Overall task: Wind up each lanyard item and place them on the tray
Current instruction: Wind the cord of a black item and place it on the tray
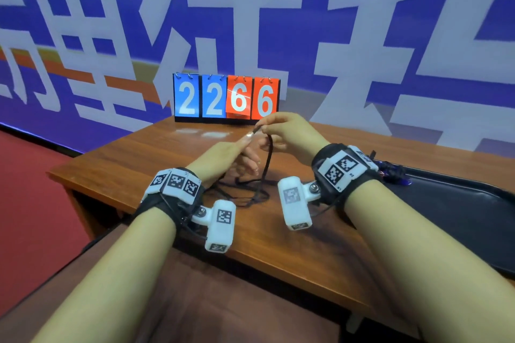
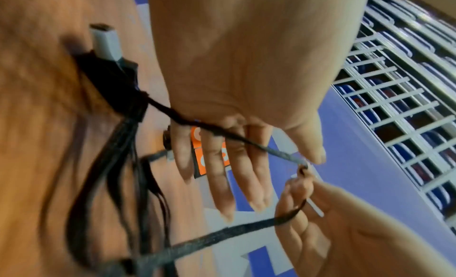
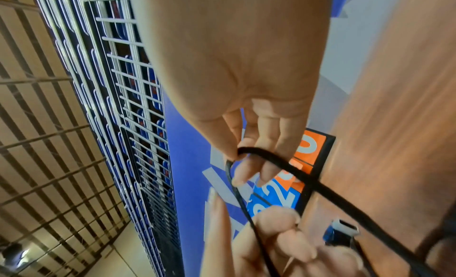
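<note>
One black lanyard (image 1: pixel 269 159) in play, soft, light and limp, no stiffness to keep a loop once let go; likely to slide and tangle, so best taken near an end and wound round straight fingers, each turn pinned before the next. Strung at present between both hands above the worktop (image 1: pixel 133 164), slack heaped in loose loops on the wood between the wrists. Right hand (image 1: pixel 287 131) pinching a small bend of cord at the fingertips. Left hand (image 1: pixel 223 156) with fingers nearly straight and cord lying across them; thumb pressing it or not, cannot tell. Black tray (image 1: pixel 459 203) off to the right, seen only from the head view, as also the heap and the 2266 scoreboard (image 1: pixel 225 97) behind. From the left wrist alone, strands (image 2: pixel 222 234) gathered into a dark bundle beside a grey block (image 2: pixel 103 41), nature unclear. From the right wrist alone, the bend (image 3: pixel 345 203) hooked round the fingertips (image 3: pixel 239 179)
</note>
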Demonstrator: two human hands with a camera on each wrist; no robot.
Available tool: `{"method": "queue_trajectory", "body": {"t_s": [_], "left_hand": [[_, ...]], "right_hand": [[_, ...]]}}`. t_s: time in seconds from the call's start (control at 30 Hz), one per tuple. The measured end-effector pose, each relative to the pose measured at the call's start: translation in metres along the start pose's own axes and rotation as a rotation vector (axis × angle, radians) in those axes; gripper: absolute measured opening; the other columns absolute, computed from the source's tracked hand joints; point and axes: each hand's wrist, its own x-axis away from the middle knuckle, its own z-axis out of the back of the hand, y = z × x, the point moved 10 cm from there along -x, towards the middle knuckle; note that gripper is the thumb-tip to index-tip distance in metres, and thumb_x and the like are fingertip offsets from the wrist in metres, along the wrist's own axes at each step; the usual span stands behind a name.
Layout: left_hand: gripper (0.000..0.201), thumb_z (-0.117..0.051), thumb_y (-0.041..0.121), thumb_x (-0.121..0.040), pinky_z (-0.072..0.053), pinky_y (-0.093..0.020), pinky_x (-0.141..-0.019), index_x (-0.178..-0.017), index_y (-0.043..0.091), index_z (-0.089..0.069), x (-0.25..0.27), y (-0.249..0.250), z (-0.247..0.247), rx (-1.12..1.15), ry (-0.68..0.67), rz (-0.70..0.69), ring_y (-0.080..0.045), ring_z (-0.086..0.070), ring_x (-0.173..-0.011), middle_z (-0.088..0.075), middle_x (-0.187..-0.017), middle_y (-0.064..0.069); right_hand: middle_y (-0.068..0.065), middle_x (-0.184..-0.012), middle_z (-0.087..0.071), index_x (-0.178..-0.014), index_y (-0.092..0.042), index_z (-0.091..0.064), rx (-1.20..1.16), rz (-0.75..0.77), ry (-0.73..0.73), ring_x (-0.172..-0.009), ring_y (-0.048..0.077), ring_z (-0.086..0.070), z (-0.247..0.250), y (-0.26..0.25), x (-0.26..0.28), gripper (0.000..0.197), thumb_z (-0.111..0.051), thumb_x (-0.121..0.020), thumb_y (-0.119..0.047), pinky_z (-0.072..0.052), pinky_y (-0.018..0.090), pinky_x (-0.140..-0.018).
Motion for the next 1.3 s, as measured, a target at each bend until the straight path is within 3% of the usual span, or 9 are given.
{"method": "queue_trajectory", "body": {"t_s": [0.2,0.37,0.47,0.73,0.9,1.0,1.1,1.23,1.3], "left_hand": [[0.022,-0.056,0.024,-0.099,-0.049,-0.027,-0.077,-0.094,0.010,-0.072,-0.010,0.017,-0.027,-0.086,-0.077,-0.086,-0.027,-0.070,-0.091,-0.075,-0.093,-0.010],[0.026,-0.052,0.025,-0.102,-0.052,-0.043,-0.093,-0.105,0.007,-0.070,-0.019,0.025,-0.061,-0.032,-0.133,-0.055,-0.030,-0.072,-0.097,-0.075,-0.096,-0.013],[0.027,-0.048,0.023,-0.104,-0.058,-0.026,-0.072,-0.109,0.007,-0.069,-0.021,0.044,-0.082,0.125,-0.143,-0.055,-0.030,-0.074,-0.093,-0.072,-0.090,-0.010],[0.027,-0.049,0.023,-0.104,-0.057,-0.033,-0.084,-0.113,0.005,-0.068,-0.038,0.079,-0.119,0.228,-0.136,-0.068,-0.025,-0.074,-0.092,-0.074,-0.093,-0.008],[0.021,-0.052,0.017,-0.101,-0.053,-0.021,-0.070,-0.101,0.005,-0.069,-0.047,0.058,-0.105,0.080,-0.004,-0.031,-0.013,-0.070,-0.076,-0.072,-0.085,-0.004],[0.019,-0.055,0.012,-0.099,-0.053,-0.019,-0.062,-0.097,0.000,-0.069,-0.044,0.045,-0.100,0.068,-0.019,-0.012,-0.015,-0.070,-0.075,-0.072,-0.085,-0.009],[0.012,-0.062,0.008,-0.094,-0.049,-0.013,-0.053,-0.100,0.003,-0.072,-0.041,0.036,-0.085,-0.015,0.038,0.006,-0.004,-0.069,-0.065,-0.073,-0.083,-0.006],[0.025,-0.068,0.001,-0.088,-0.053,-0.020,-0.062,-0.112,0.000,-0.068,-0.042,0.013,-0.062,0.025,0.100,0.086,-0.014,-0.067,-0.073,-0.071,-0.092,-0.012],[0.026,-0.069,-0.002,-0.086,-0.051,-0.017,-0.060,-0.112,0.001,-0.067,-0.039,0.007,-0.058,0.016,0.110,0.101,-0.014,-0.064,-0.075,-0.069,-0.094,-0.009]], "right_hand": [[0.002,-0.069,-0.053,-0.089,-0.014,-0.064,-0.139,0.111,0.327,-0.050,0.011,-0.049,0.082,-0.010,0.018,0.021,-0.050,-0.097,0.000,-0.046,0.020,-0.046],[0.003,-0.073,-0.053,-0.092,-0.013,-0.066,-0.170,0.119,0.530,-0.051,0.011,-0.047,0.146,0.001,0.036,0.019,-0.051,-0.094,-0.002,-0.040,0.019,-0.044],[0.003,-0.071,-0.052,-0.094,-0.010,-0.065,-0.102,0.076,0.518,-0.051,0.013,-0.046,0.160,0.011,0.043,0.015,-0.053,-0.093,-0.001,-0.037,0.019,-0.043],[0.002,-0.097,-0.059,-0.095,-0.018,-0.056,0.428,0.058,0.503,-0.087,0.016,-0.057,0.180,0.031,0.062,0.031,-0.074,-0.076,-0.002,-0.046,0.027,-0.077],[-0.001,-0.090,-0.059,-0.094,-0.017,-0.059,0.400,0.072,0.124,-0.073,0.009,-0.058,0.127,0.045,0.057,0.034,-0.079,-0.074,0.001,-0.054,0.028,-0.076],[0.001,-0.110,-0.057,-0.104,-0.019,-0.056,0.481,0.133,0.113,-0.083,0.017,-0.064,0.107,0.042,0.050,0.042,-0.080,-0.073,-0.002,-0.056,0.030,-0.080],[0.005,-0.116,-0.057,-0.090,-0.022,-0.061,0.480,0.213,0.083,-0.092,0.019,-0.067,0.095,0.025,0.050,0.031,-0.079,-0.074,-0.002,-0.059,0.030,-0.077],[-0.002,-0.082,-0.070,-0.086,-0.011,-0.071,0.585,-0.017,-0.302,-0.063,-0.003,-0.062,0.051,0.044,0.059,0.008,-0.076,-0.083,-0.016,-0.048,0.013,-0.055],[0.001,-0.084,-0.071,-0.092,-0.011,-0.071,0.797,-0.093,-0.392,-0.066,0.006,-0.061,0.038,0.063,0.057,0.031,-0.079,-0.080,-0.039,-0.050,0.020,-0.062]]}}
